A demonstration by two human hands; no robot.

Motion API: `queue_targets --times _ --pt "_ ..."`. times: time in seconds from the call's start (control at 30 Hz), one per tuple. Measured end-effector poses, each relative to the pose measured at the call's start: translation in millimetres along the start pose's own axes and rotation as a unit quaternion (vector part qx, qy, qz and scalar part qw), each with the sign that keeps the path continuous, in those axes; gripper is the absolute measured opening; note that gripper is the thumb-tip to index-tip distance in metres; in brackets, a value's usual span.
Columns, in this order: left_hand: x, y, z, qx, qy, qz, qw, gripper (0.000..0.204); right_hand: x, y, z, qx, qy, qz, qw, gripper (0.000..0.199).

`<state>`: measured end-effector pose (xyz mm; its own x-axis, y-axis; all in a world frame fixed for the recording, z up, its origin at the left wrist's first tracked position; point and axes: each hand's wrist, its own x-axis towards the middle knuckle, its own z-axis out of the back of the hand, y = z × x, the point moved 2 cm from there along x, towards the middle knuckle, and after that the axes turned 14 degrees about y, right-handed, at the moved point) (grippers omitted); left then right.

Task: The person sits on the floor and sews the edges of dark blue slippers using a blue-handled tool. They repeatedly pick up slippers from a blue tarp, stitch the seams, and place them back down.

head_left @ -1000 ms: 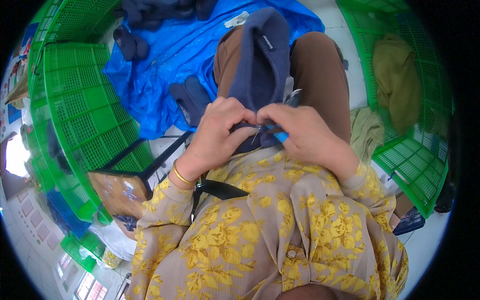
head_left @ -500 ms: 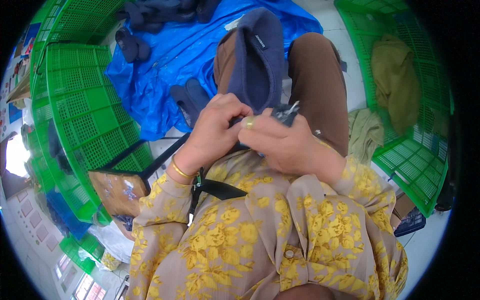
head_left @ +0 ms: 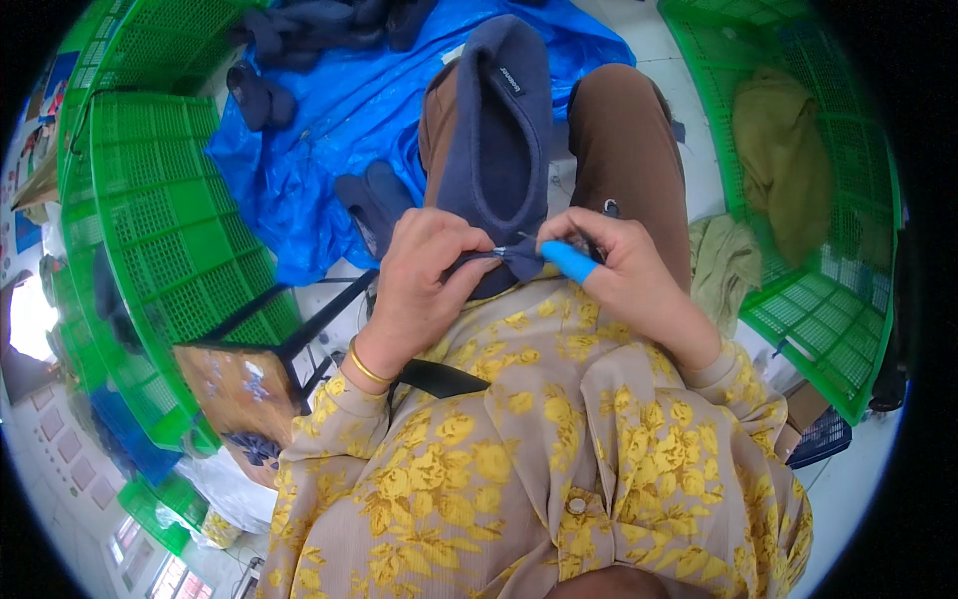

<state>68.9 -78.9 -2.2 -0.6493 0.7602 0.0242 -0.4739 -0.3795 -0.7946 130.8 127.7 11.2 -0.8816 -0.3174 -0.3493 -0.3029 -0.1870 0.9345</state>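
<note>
The garment lies along the person's lap, stretching away from the fingers that pinch its near edge. The left hand sits just left of that pinch, the right hand just right, with a small tool held between them, its tip at the cloth. Beyond the fingers a tarp spreads on the floor with more garments on it. A crate stands far left, another crate far right holding cloth.

hands: two, left hand, right hand | navy garment on lap: one | blue-handled tool: one | green crates: at least three | blue tarp: one | gold bangle: one
</note>
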Motion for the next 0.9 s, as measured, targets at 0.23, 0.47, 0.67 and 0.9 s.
queue_targets --times 0.23,0.47,0.67,0.9 --pt "-1 4 -2 -0.01 -0.009 -0.003 1.0 0.019 7 3 -9 -0.06 -0.001 0.022 0.998 0.017" --pt "0 2 -1 -0.006 -0.009 0.005 1.0 0.018 9 7 -8 -0.083 0.016 0.001 0.996 0.021" --pt "-1 3 -3 -0.006 -0.008 0.006 1.0 0.018 13 8 -10 -0.133 0.01 -0.002 0.991 0.018" --pt "-1 7 -9 0.013 -0.018 0.013 1.0 0.017 34 5 -15 -0.215 0.022 -0.021 0.976 0.016"
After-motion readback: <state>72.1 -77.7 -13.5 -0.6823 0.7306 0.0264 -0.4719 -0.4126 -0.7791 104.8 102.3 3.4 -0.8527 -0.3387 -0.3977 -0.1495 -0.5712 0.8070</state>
